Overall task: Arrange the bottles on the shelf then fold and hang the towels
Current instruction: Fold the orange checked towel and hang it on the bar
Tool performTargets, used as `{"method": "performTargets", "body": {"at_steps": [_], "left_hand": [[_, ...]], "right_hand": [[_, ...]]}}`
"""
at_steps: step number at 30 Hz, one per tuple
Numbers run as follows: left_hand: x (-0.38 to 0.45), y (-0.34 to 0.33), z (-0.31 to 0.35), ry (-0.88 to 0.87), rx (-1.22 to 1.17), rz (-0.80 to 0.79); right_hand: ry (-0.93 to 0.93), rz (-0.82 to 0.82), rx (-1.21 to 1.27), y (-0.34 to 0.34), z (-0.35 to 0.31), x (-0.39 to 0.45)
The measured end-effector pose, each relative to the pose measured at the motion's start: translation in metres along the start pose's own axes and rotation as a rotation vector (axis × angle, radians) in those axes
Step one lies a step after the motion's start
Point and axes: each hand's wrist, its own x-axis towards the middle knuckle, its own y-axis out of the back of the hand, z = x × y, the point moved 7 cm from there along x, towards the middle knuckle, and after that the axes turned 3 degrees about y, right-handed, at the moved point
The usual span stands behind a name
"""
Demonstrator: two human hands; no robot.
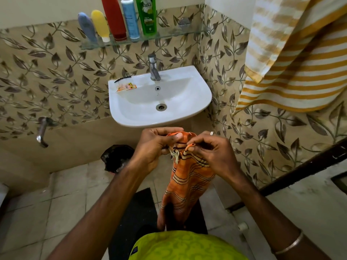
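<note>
An orange checked towel [185, 182] with a fringed edge hangs in front of me, below the sink. My left hand [155, 147] and my right hand [210, 151] both pinch its top edge, close together. Several bottles stand in a row on the glass shelf [169, 35] above the sink: a grey-blue tube [87, 28], a yellow tube [100, 25], a red bottle [113, 17], a white and blue bottle [130, 17] and a green bottle [146, 15]. A yellow and white striped towel [293, 59] hangs at the upper right.
A white sink [197, 102] with a steel tap [154, 67] is fixed to the leaf-patterned wall; a comb and sachets [125, 85] lie on its left rim. A wall tap [42, 131] juts out at left. A black bag [116, 157] and a dark mat [139, 212] are on the floor.
</note>
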Motion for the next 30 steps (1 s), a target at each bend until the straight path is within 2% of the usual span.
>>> {"method": "performTargets", "body": {"at_steps": [3,6,16,20,26,30], "left_hand": [[-0.005,-0.005,0.003,-0.056,0.06,0.007],[-0.01,-0.013,0.006,-0.099,0.118,-0.067],[-0.017,-0.022,0.004,-0.212,0.233,-0.178],[-0.021,-0.025,0.002,-0.229,0.265,-0.223],[-0.017,-0.023,0.0,-0.244,0.355,-0.166],[-0.016,-0.022,0.001,-0.173,0.333,-0.244]], "right_hand": [[0.068,0.027,0.025,0.003,-0.009,0.001],[0.108,0.054,0.018,0.004,-0.014,0.002],[0.129,0.095,-0.12,0.001,-0.017,0.006],[0.11,0.117,-0.151,0.002,-0.019,0.005],[0.097,0.174,-0.289,0.003,-0.017,0.003],[0.081,0.158,-0.301,0.005,-0.015,0.001]]}}
